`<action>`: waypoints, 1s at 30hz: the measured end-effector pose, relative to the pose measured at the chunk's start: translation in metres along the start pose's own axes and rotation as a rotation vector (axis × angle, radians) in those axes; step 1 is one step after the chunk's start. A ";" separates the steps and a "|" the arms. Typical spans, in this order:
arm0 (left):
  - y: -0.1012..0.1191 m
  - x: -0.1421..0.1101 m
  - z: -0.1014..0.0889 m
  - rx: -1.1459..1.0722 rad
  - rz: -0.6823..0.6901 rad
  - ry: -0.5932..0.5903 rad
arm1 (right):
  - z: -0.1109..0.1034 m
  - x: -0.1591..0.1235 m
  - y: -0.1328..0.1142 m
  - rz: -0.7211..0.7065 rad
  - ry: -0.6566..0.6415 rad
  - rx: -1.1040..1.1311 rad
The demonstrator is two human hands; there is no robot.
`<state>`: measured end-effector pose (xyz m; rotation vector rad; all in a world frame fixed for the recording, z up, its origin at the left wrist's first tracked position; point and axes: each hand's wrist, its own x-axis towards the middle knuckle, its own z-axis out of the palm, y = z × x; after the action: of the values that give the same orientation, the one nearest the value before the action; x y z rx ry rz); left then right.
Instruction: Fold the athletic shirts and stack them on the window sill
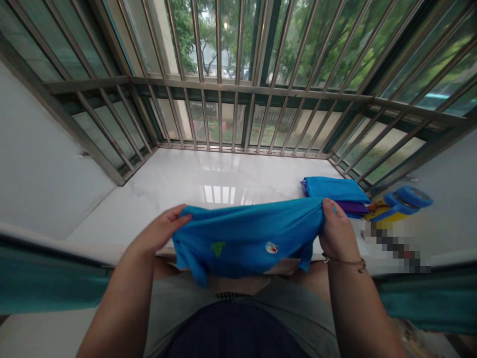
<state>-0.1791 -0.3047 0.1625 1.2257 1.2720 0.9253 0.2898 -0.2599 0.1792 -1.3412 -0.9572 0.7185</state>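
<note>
My left hand (160,231) and my right hand (337,231) hold up a bright blue T-shirt (246,243) by its upper edge, stretched between them above a white marble ledge (194,184). The shirt hangs towards me and shows a small green patch and a round white badge. Beyond my right hand, a folded blue cloth (335,189) lies on a purple cloth (352,207) on the ledge. A thin bracelet (345,262) circles my right wrist.
A blue and yellow object (400,206) lies to the right of the folded cloths, next to a pixelated blurred patch (395,248). Metal window bars (219,89) enclose the far side of the ledge. Teal fabric (48,278) runs along the near edge on both sides.
</note>
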 end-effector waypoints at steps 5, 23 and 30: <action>0.121 0.079 -0.049 0.618 0.380 0.585 | 0.017 -0.040 -0.016 -0.169 -0.316 -0.421; -0.039 0.152 0.161 1.136 0.399 -0.036 | 0.059 -0.108 0.086 -0.419 -0.796 -0.734; -0.100 0.149 0.052 1.184 0.205 0.208 | 0.044 -0.044 0.151 -0.433 -0.367 -1.148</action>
<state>-0.1223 -0.1828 0.0326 2.2245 1.9857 0.3743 0.2450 -0.2598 0.0223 -1.8776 -2.0545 0.0045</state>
